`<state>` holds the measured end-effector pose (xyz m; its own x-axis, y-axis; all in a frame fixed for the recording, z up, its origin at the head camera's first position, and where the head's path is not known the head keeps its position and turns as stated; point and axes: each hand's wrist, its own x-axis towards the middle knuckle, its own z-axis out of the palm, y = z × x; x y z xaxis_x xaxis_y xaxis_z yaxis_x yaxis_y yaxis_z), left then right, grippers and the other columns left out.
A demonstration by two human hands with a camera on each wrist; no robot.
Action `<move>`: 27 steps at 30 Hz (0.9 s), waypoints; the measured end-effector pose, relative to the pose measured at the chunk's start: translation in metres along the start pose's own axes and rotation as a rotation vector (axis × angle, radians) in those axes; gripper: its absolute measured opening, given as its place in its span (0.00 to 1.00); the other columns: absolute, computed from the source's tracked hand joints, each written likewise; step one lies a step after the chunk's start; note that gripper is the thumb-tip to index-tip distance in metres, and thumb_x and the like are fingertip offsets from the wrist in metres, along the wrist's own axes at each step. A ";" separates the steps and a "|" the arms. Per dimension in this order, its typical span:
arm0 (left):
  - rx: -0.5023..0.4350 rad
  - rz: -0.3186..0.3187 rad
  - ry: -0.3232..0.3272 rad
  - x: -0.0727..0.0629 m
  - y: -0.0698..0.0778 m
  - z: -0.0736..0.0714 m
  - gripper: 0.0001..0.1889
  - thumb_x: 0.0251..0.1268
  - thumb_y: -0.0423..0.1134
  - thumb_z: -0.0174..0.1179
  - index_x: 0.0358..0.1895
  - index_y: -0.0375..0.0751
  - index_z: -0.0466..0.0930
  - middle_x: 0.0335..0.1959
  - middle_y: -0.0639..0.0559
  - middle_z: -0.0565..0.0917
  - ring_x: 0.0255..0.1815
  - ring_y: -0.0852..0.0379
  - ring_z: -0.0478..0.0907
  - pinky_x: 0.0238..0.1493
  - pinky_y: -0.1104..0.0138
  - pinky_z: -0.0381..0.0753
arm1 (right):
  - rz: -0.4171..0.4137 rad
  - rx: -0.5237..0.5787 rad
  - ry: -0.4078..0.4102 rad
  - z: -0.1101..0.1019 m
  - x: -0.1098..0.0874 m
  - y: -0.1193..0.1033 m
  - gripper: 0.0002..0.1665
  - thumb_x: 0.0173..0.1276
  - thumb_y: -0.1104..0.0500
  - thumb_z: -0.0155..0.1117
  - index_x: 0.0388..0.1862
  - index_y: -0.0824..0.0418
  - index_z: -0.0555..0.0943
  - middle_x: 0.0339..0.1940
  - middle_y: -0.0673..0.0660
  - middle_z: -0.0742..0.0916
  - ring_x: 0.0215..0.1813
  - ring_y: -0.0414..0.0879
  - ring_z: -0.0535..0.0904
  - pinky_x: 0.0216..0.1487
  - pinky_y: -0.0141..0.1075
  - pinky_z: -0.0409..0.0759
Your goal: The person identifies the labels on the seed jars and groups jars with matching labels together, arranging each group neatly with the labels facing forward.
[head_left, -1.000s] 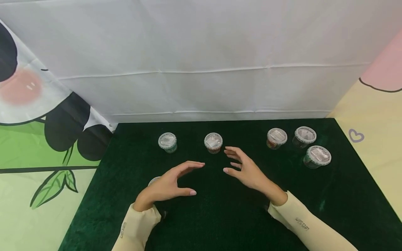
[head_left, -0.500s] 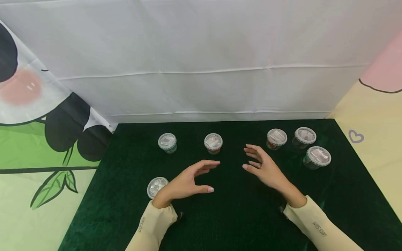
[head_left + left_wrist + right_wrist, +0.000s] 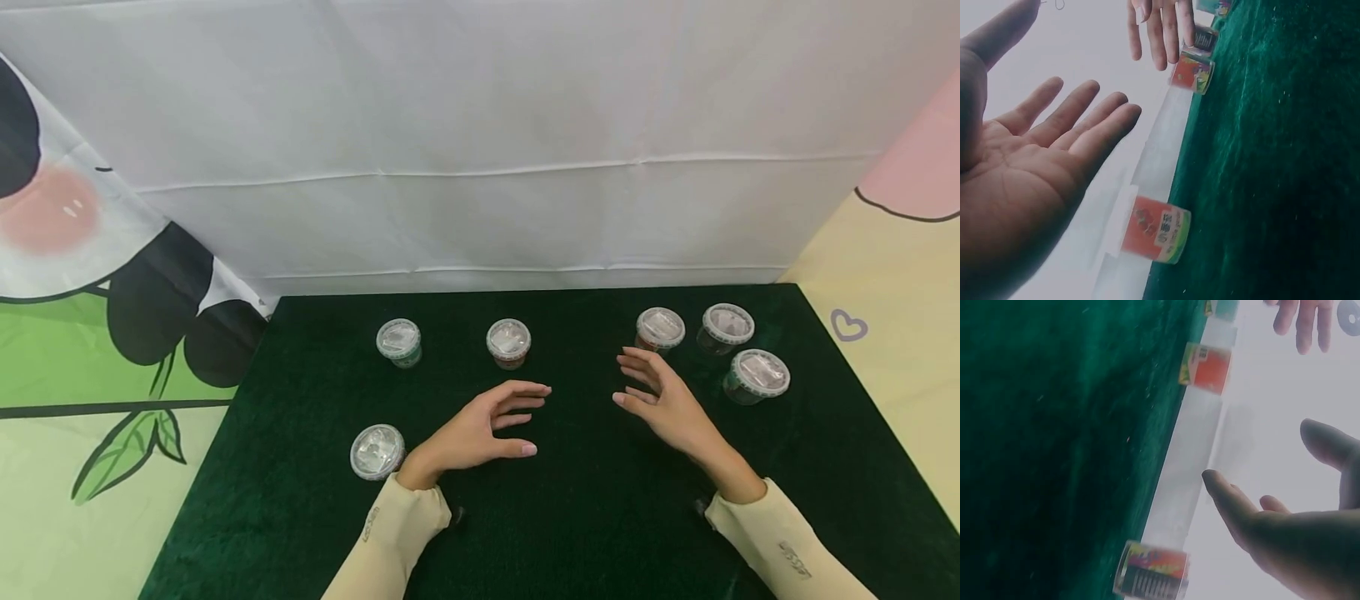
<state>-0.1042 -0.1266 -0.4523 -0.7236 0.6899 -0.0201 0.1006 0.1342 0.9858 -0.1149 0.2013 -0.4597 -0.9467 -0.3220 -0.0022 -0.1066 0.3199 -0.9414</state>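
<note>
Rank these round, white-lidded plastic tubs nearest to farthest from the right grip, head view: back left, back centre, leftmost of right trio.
1. Leftmost trio tub, behind the right grip
2. Back centre tub, leftward
3. Back left tub, farther left

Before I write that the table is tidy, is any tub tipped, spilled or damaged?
Nothing stands out. All six tubs look upright and lidded; no spill shows on the cloth. Fine cracks cannot be judged.

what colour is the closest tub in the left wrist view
The tub is mostly red with some green; clearest in the left wrist view.
</note>
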 end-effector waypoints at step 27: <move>-0.042 0.016 -0.129 0.063 -0.006 0.031 0.37 0.69 0.27 0.68 0.79 0.37 0.63 0.79 0.44 0.69 0.77 0.51 0.71 0.73 0.67 0.75 | -0.008 -0.046 0.150 -0.055 -0.036 0.024 0.39 0.81 0.64 0.61 0.81 0.72 0.55 0.76 0.78 0.69 0.64 0.18 0.69 0.56 0.15 0.76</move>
<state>-0.1292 -0.0621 -0.4646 -0.6285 0.7775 -0.0231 0.0809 0.0949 0.9922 -0.0999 0.2692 -0.4638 -0.9801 -0.1896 0.0591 -0.1253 0.3594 -0.9247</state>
